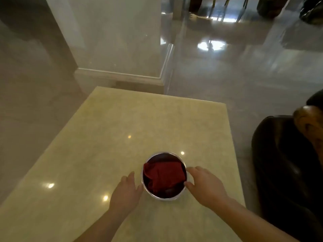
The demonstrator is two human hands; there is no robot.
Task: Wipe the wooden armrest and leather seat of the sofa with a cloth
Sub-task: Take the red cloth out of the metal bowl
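Here | red cloth (163,177) in bowl (158,198) | between both hands' fingers (189,185)

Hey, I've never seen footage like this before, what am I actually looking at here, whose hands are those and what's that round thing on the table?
There is no machine here. This is one picture from a wide-angle camera worn on a person's head, looking forward and down, so the two bare arms coming in from the bottom are the wearer's own. The surface is a pale polished stone table. On it stands a round metal bowl with a dark red cloth bunched inside. The left hand and right hand sit against either side of the bowl, fingers spread; neither holds the cloth yet. At the right edge you can see part of a dark leather sofa with a glossy wooden armrest. Beyond is shiny floor.
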